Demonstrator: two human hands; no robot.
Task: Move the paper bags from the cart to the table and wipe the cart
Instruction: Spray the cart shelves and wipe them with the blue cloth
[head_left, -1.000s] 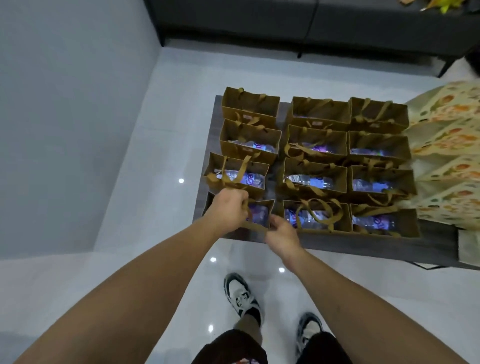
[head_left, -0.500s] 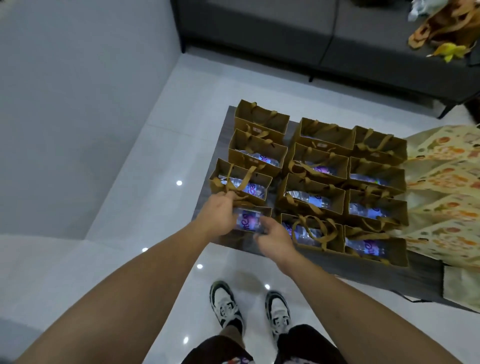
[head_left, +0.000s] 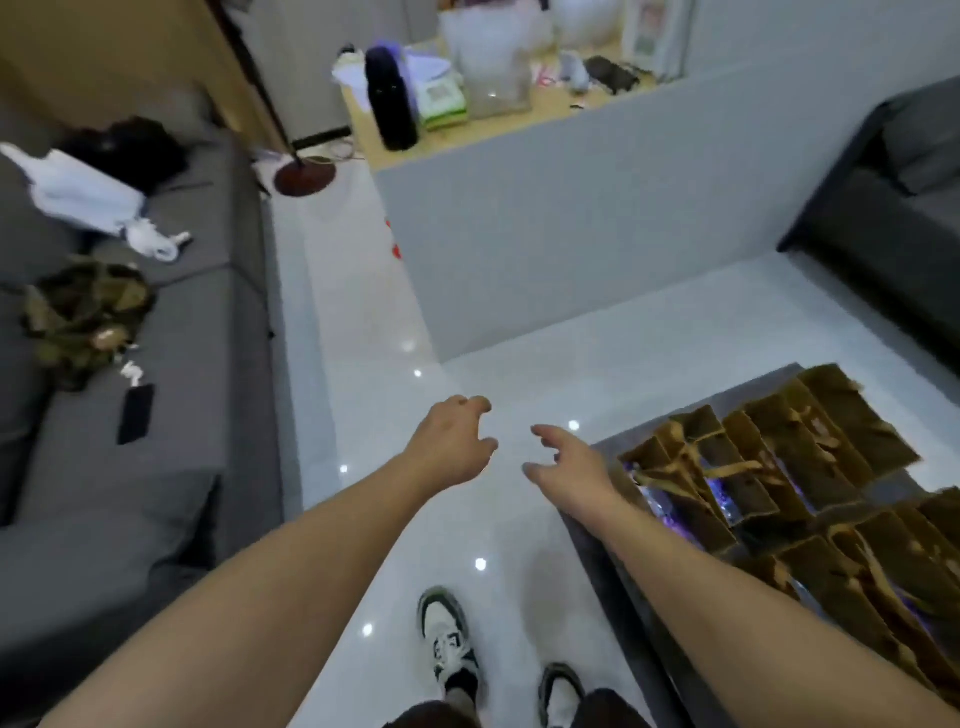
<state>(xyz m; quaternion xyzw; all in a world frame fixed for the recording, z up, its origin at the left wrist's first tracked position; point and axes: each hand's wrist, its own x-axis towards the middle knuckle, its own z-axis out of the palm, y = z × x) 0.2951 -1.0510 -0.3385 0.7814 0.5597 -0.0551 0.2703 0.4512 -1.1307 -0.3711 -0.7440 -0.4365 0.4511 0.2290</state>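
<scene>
— Hands first: where are they?
— Left hand (head_left: 451, 447) and right hand (head_left: 569, 470) hover over the white tiled floor (head_left: 519, 519), fingers (head_left: 545, 434) loosely spread, holding nothing.
— Bags?
— Brown paper bags with ribbon handles (head_left: 769, 467) stand packed on the dark grey table (head_left: 613, 545), just right of the right hand.

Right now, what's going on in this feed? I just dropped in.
A person stands on the white floor with both arms stretched forward and nothing in either hand. The left hand and right hand are open, fingers loosely spread, over the floor. The brown paper bags sit in rows on a dark surface at the person's right, some showing bottles inside. The view faces a grey sofa with a phone on it. No wiping cloth is visible.
</scene>
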